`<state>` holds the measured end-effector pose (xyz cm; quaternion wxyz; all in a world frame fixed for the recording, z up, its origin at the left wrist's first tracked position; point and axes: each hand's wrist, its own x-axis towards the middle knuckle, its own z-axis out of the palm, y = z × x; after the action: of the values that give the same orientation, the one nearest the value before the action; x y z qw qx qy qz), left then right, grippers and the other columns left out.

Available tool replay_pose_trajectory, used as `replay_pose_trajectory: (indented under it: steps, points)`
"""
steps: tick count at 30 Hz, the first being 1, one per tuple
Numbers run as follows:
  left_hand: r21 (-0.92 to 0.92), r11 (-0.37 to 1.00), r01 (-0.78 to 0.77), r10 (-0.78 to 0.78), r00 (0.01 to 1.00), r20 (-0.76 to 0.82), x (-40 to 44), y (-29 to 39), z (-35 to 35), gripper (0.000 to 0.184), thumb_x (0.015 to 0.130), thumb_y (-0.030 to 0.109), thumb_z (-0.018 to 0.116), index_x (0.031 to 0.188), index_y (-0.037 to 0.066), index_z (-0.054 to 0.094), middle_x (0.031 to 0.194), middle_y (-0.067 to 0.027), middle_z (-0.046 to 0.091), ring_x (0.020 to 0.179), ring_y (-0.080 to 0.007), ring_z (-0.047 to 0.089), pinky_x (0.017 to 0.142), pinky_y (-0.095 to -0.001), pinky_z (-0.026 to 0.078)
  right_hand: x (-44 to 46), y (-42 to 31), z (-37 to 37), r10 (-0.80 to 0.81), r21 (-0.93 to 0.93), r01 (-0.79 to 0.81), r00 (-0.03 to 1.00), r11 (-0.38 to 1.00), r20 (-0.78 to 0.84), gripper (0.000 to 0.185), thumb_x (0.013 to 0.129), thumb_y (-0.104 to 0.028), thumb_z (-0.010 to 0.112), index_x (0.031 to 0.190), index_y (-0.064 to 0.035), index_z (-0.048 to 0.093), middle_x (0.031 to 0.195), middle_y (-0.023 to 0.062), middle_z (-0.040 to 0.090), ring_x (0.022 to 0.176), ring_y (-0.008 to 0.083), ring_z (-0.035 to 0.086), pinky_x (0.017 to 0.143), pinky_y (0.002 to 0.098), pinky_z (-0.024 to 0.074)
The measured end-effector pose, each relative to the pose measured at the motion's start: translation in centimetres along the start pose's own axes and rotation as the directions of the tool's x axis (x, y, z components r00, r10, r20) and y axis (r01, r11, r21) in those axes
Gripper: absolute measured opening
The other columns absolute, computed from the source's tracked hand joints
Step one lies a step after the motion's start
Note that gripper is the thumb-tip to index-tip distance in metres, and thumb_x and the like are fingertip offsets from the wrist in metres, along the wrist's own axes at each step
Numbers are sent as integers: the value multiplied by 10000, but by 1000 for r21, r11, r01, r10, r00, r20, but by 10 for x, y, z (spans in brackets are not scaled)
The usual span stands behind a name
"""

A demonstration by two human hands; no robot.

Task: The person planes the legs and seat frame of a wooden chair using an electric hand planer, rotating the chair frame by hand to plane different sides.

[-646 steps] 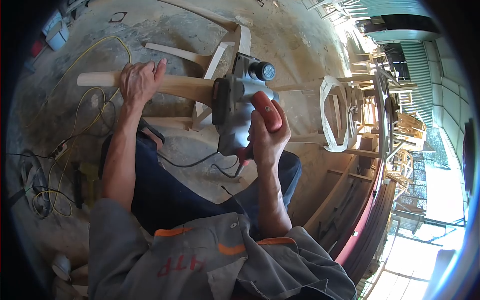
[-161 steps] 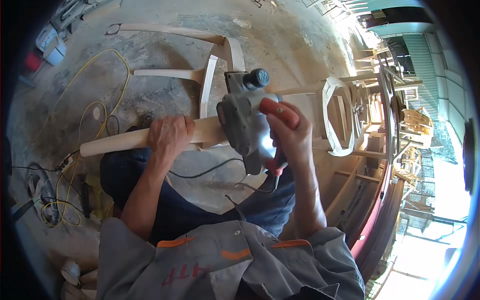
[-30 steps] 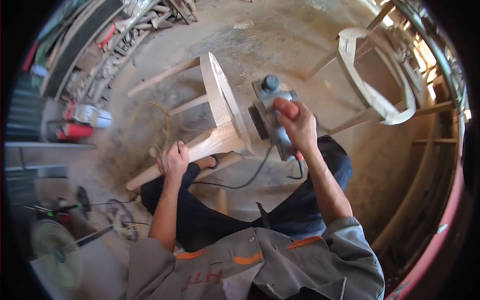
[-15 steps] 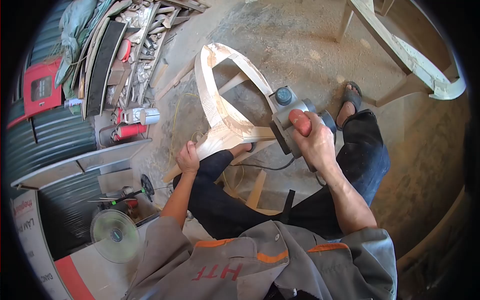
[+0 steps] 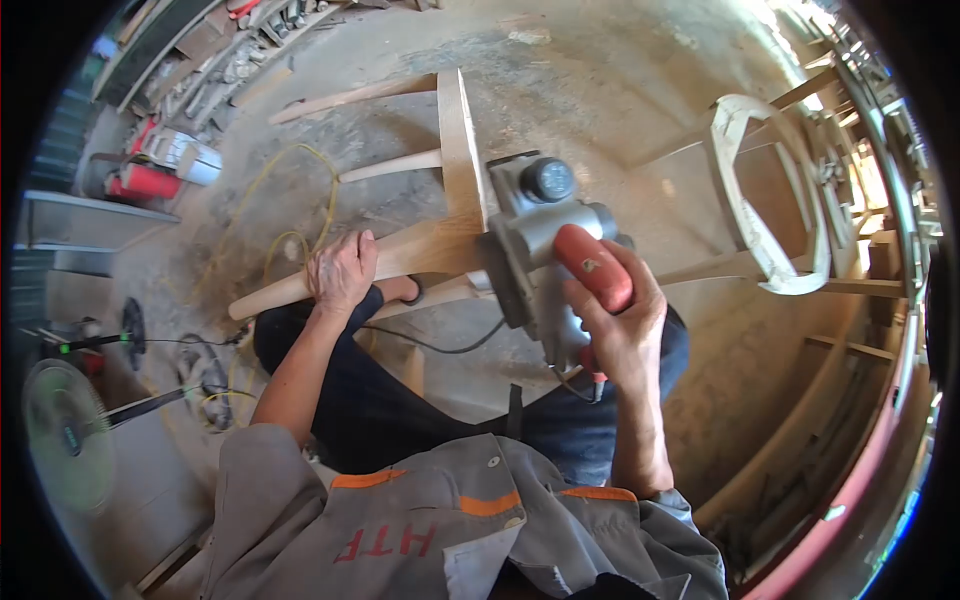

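A pale wooden chair or stool frame [image 5: 458, 150] is tipped on its side in front of me, its tapered legs pointing left. My left hand [image 5: 342, 270] is closed around the nearest leg [image 5: 275, 294]. On the right, my right hand [image 5: 630, 320] grips the red handle of an electric planer [image 5: 535, 235]. The planer is grey with a dark round knob at its far end. Its sole faces the frame's flat face, close beside it; whether they touch I cannot tell. A dark cord [image 5: 440, 350] runs behind my legs.
Another wooden frame [image 5: 735, 190] stands to the right. A yellow cord [image 5: 335, 190] lies on the dusty floor. At the left are a fan [image 5: 68, 435], a red cylinder [image 5: 150, 182] and a white can [image 5: 200, 163]. Wood scraps [image 5: 205, 85] are piled at the upper left.
The frame has turned from showing its open triangular side to standing edge-on. The planer has tilted, its sole now facing left toward the frame. My view has swung to the right.
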<state>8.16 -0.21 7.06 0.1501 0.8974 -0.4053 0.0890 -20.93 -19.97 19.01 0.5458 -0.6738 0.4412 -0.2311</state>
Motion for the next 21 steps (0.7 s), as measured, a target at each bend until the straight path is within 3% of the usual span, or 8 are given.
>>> replay_pose_trajectory:
  steps: [1,4,7,11,15,21]
  points:
    - [-5,1000,15,-15,1000,13,0,-1,-1,374,1001,312,515,802,59,706,770,-185,713,722,-405,699,691,-526,541,-1,-7,9,-2,-34,2,1000,999,9,554,804,-153,831,1286,31,628,1111,153,715,1008,199,677,923,341,530]
    - [-78,997,16,-10,997,74,0,-5,-2,403,1005,316,504,792,45,712,766,-184,716,730,-400,706,706,-526,544,-3,-27,37,45,-14,-44,997,999,62,487,846,-145,822,1268,10,635,955,84,709,711,111,647,632,271,537]
    - [-127,992,-12,18,999,51,0,-6,-5,354,977,253,548,743,34,700,734,-182,705,676,-378,692,685,-502,535,-1,-39,67,66,-80,-59,994,995,86,465,862,-143,805,1266,-3,623,888,71,701,651,97,633,564,263,527]
    - [-261,965,-30,36,999,19,-2,-13,-2,311,946,210,584,704,45,686,689,-167,683,634,-354,665,662,-468,514,15,-65,95,61,-170,-53,997,984,43,422,870,-150,792,1223,11,628,881,80,703,639,100,636,543,263,528]
    - [-274,957,-94,93,996,-16,-1,-17,-3,309,939,208,586,679,62,668,674,-137,669,639,-323,662,671,-447,501,51,-91,108,25,-291,11,993,957,119,404,868,-154,788,1197,24,636,857,75,700,625,96,636,520,261,528]
    - [-308,941,-137,135,990,-29,-1,-21,-1,286,928,202,600,679,69,650,667,-108,653,635,-286,654,691,-424,501,101,-113,126,36,-325,14,988,946,148,350,880,-155,769,1160,22,656,772,42,668,610,90,634,501,252,516]
